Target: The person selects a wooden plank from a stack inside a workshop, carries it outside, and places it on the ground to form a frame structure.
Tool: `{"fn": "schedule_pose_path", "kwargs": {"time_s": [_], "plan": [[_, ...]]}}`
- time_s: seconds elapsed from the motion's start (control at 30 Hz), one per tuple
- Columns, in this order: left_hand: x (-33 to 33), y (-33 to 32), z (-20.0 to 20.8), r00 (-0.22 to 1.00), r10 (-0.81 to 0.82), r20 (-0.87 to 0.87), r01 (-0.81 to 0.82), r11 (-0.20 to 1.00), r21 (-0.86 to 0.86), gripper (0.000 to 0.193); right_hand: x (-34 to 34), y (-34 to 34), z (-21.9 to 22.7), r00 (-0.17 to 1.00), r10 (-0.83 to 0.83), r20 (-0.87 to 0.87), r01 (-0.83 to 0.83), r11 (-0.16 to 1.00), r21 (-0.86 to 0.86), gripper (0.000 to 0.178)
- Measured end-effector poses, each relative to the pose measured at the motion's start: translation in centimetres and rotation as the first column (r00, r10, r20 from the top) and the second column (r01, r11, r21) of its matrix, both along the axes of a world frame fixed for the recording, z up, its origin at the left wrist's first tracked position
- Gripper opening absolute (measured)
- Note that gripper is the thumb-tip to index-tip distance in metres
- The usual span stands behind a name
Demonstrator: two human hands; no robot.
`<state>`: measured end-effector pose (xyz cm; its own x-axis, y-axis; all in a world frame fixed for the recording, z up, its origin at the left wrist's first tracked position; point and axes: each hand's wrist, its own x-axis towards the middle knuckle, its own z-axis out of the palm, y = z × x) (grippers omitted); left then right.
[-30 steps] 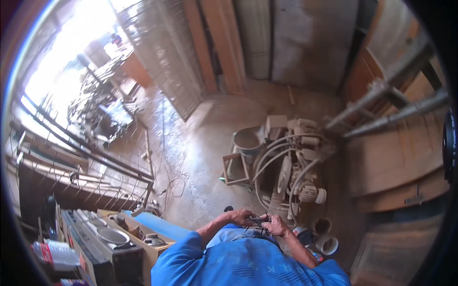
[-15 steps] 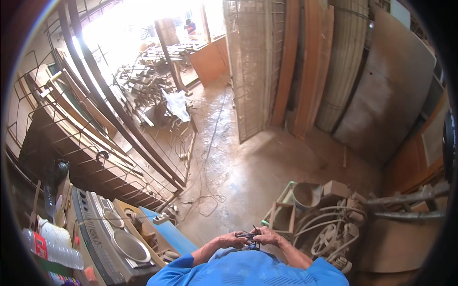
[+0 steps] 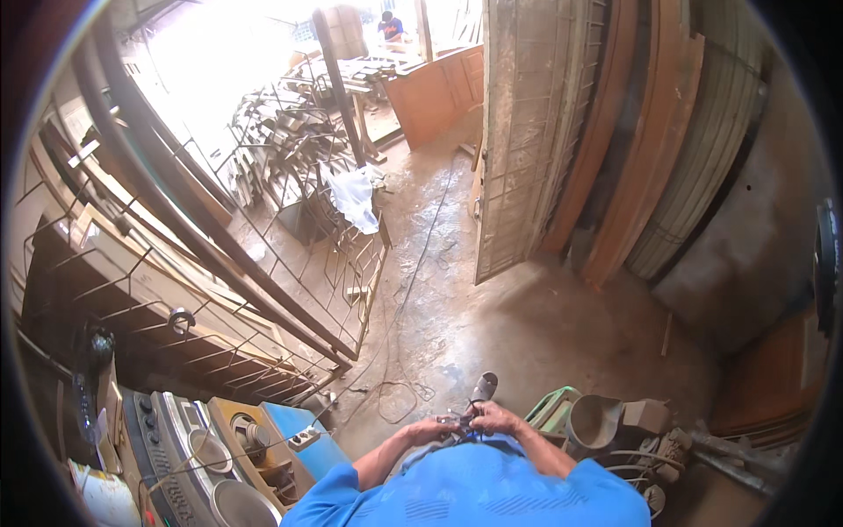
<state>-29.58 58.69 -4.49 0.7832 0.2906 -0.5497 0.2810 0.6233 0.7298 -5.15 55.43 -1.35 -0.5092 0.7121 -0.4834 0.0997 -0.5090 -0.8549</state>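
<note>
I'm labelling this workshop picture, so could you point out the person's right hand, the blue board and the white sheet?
Right hand (image 3: 494, 419): head view, on the back of the hand.
Blue board (image 3: 322, 458): head view, on its flat face.
White sheet (image 3: 353, 198): head view, mid-surface.

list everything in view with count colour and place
wood pile: 1, grey, upper left
sheet: 1, white, by the pile
person: 1, dark top, far top
panel: 1, orange, upper centre
leaning boards: several, orange, upper right
board: 1, blue, lower left
power strip: 1, white, on that board
bucket: 1, greyish, lower right
held item: count unclear, dark, lower centre
shirt: 1, blue, bottom centre
left hand: 1, bare, gripping item
right hand: 1, bare, gripping item
</note>
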Motion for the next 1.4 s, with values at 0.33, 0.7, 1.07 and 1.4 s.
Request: {"fn": "schedule_pose_path", "kwargs": {"time_s": [0.33,0.7,1.07,1.4], "plan": [[6.3,18.4,-2.6,0.93,0.355,0.094,-0.328,0.918,-0.222,0.034,5.5,24.9,2.7,0.945,0.273,0.18,-0.279,0.96,0.01,0.03],[6.1,44.6,-3.4,0.858,0.496,0.135,-0.485,0.868,-0.105,0.037,1.7,53.2,-1.4,0.919,0.37,0.14,-0.385,0.918,0.101,0.027],[-0.4,71.4,-3.1,0.971,0.238,0.0,-0.223,0.91,0.35,0.049,-3.8,82.1,-5.8,0.899,0.437,0.028,-0.438,0.896,0.075,0.027],[4.4,95.5,-5.9,0.907,0.419,-0.048,-0.39,0.877,0.281,0.05,0.1,109.2,-7.1,0.87,0.49,0.057,-0.493,0.866,0.082,0.027]]}}
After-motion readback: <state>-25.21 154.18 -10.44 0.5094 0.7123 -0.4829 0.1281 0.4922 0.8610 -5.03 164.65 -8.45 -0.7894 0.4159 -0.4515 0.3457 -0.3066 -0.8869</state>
